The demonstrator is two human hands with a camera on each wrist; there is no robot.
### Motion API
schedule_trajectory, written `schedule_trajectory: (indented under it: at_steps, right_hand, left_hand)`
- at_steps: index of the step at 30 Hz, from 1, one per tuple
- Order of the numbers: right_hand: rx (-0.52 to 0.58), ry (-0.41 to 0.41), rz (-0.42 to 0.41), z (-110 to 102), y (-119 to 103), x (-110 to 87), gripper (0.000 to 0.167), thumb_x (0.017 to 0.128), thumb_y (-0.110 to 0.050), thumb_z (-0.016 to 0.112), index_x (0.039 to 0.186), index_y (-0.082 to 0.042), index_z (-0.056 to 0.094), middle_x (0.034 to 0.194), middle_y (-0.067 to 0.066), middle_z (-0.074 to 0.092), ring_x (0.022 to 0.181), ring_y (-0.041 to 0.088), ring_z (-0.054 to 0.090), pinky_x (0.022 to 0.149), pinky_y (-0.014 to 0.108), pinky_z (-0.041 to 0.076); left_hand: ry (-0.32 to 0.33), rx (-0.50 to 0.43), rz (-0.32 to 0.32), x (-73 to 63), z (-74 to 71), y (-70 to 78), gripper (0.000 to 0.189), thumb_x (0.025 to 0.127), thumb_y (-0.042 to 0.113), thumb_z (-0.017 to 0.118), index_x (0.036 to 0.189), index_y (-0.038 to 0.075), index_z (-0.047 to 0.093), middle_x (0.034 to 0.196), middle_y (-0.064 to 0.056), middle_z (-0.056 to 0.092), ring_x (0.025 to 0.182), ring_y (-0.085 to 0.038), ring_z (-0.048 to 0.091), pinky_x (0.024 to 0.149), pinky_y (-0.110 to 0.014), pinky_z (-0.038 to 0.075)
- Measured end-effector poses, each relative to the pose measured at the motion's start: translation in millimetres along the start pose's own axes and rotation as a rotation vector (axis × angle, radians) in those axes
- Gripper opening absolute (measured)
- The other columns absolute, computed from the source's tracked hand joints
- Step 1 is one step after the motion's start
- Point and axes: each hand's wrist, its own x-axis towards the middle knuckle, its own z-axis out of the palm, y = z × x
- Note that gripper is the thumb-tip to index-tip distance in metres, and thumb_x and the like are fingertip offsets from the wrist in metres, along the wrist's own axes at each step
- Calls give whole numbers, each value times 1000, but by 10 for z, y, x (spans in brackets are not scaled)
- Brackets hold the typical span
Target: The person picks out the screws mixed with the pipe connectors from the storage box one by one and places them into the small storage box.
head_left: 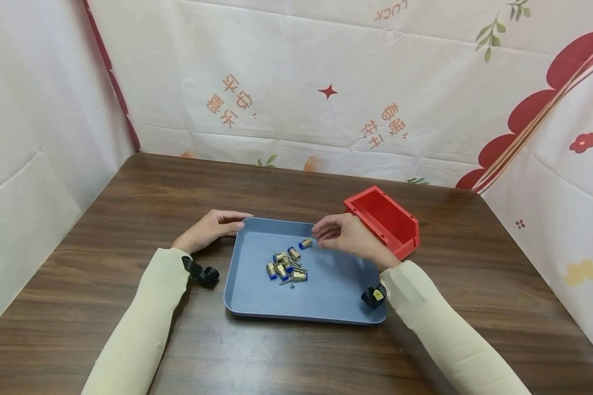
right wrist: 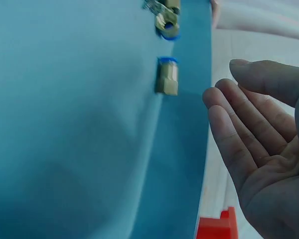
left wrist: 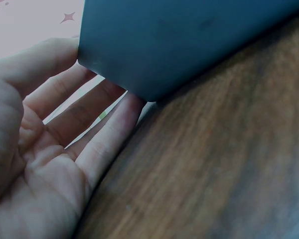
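Covering 3 sides, printed white sheeting, dark wood table

The left hand rests on the table, fingers touching the tray's far left corner. The right hand hovers over the tray's far right part — a lone fitting lies just left of its fingertips, more fittings further left and nearer — the bin sits just behind it.
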Motion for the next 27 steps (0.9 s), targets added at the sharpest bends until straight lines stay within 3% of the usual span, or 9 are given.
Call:
schedule_trajectory:
  at_steps: [13,27]
  right_hand:
    - [39,-99,30,300,-4,27,30,79,-4,76,108,-3,68,103,11,71,89,18,69,82,30,57]
    - [-79,-109,31,401,-21,28,35,77,-8,79,109,-8,66,101,4,68,87,13,61,81,25,56]
  left_hand:
    - [-2,16,7,-3,-11,-6,43,96,23,59,134,3,54,137,-17,54,123,-29,55,96,-31,50]
    - [3,18,1,5,-12,-19,43,96,23,59,134,3,55,137,-17,54,122,-28,55,95,-32,51]
